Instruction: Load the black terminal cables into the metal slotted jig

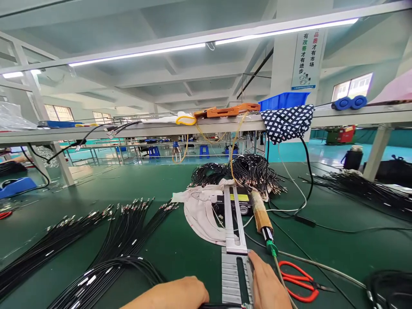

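Note:
My left hand (183, 292) is at the bottom edge, its fingers curled around black cables (222, 306) that run to the right. The cables' ends lie near my right hand (268, 283), below a ribbed metal jig (231, 279). The right hand's visible fingers are stretched along the jig's right edge, touching it; the lower part is out of frame. Beyond the jig, a slotted metal frame (229, 223) leans over a black box (245, 207) with a gauge. A soldering iron with a tape-wrapped handle (261, 214) lies to the right, near red-handled scissors-like cutters (301, 281).
Bundles of black cables (125, 236) spread over the green table (154, 180) at left. More cable coils (247, 171) lie behind a whitish cloth (199, 219). Loose cords cross the right side. A shelf beam (154, 128) spans the back, holding a blue bin (285, 101) and orange tool (228, 110).

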`<state>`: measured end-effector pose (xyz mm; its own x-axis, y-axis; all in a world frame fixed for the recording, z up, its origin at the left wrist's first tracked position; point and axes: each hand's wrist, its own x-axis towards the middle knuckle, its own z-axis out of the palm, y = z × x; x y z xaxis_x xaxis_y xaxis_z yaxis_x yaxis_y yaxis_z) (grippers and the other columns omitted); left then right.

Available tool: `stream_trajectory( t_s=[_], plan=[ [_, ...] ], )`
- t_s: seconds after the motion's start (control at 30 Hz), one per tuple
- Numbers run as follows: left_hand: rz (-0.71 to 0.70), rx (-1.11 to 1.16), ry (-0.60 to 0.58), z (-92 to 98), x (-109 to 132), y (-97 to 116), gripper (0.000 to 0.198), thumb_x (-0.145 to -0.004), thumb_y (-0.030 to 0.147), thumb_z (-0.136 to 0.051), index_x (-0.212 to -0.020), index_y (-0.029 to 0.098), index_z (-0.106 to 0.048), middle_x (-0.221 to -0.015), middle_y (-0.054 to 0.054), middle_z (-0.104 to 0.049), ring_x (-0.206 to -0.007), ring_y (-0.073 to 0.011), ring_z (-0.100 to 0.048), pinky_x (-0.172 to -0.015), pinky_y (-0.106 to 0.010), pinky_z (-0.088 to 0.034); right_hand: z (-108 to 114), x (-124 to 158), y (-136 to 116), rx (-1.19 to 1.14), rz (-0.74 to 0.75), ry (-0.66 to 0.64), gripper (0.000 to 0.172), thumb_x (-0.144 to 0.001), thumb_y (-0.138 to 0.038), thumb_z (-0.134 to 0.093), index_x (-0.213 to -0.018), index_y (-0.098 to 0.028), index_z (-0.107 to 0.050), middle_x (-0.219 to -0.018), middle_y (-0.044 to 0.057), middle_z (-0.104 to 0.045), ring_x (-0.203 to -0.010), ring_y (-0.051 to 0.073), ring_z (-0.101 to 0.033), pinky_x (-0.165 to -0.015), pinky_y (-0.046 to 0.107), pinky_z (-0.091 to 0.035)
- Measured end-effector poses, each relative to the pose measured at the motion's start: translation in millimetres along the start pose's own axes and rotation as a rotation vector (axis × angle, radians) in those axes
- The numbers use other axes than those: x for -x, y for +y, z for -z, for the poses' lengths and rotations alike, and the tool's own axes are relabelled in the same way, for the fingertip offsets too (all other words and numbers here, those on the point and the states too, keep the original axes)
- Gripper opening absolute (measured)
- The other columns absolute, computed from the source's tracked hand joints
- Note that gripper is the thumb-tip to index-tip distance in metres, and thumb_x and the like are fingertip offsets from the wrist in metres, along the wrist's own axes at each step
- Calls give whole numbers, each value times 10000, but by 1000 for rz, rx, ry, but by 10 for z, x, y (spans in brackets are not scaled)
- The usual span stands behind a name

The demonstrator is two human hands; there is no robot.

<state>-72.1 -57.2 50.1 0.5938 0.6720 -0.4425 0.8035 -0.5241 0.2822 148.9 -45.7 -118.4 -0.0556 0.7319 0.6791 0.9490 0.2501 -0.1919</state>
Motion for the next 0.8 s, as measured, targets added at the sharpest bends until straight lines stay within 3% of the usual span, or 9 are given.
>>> stream_trajectory(
  t_s=[0.13,0.3,0.43,0.53,0.57,0.63,0.77,0.8],
  plan=[
    [31,272,44,84,43,85,249,-746,257,-636,-574,211,-462,-502,85,-388,-481,-115,-365,-415,-227,-230,137,-37,12,-41,58,-39,476,-836,-53,-330,-1238,-65,-586,-1166,129,-689,-1000,216,-684,-802,278,-580],
    [92,114,44,10,94,-12,389,-724,262,-691,-532,202,-359,-505,75,-308,-526,-127,-324,-485,-250,-207,281,-78,-82,-73,-11,-74,452,-905,-109,-282,-1221,-27,-594,-1169,163,-681,-1021,249,-675,-833,359,-585],
    [28,377,14,-14,205,-12,209,-742,306,-620,-638,203,-470,-592,80,-408,-559,-115,-373,-478,-215,-252,313,-83,-123,-100,-38,-124,486,-902,-94,-255,-1249,-32,-589,-1242,160,-643,-1097,244,-637,-904,373,-554],
    [114,297,85,-162,160,2,166,-719,237,-649,-867,203,-582,-849,42,-564,-769,-150,-509,-633,-198,-350,328,-105,-138,-103,-87,-175,507,-918,-115,-223,-1258,-29,-589,-1277,167,-618,-1138,253,-612,-950,403,-527],
    [173,232,58,-245,105,-9,251,-709,180,-646,-954,204,-596,-921,22,-587,-842,-168,-532,-693,-207,-362,338,-118,-143,-100,-101,-194,510,-915,-119,-223,-1247,-30,-599,-1269,168,-623,-1127,261,-620,-940,412,-534],
    [293,160,-43,-417,-37,-51,355,-681,65,-573,-1006,206,-604,-840,22,-588,-799,-173,-549,-677,-221,-352,366,-150,-155,-95,-111,-233,506,-905,-127,-244,-1239,-38,-613,-1267,160,-626,-1117,274,-627,-923,416,-546],
    [325,130,-88,-545,-229,-109,128,-644,82,-574,-623,201,-532,-550,57,-398,-607,-155,-440,-578,-238,-282,409,-199,-184,-75,-127,-288,526,-888,-104,-241,-1264,-43,-603,-1296,145,-608,-1151,270,-607,-957,410,-521],
    [306,129,-97,-516,-236,-105,195,-643,101,-593,-534,196,-462,-508,60,-338,-580,-146,-402,-567,-241,-269,407,-206,-191,-69,-132,-298,528,-888,-101,-239,-1267,-42,-601,-1298,145,-606,-1153,270,-606,-961,411,-518]
  ],
)
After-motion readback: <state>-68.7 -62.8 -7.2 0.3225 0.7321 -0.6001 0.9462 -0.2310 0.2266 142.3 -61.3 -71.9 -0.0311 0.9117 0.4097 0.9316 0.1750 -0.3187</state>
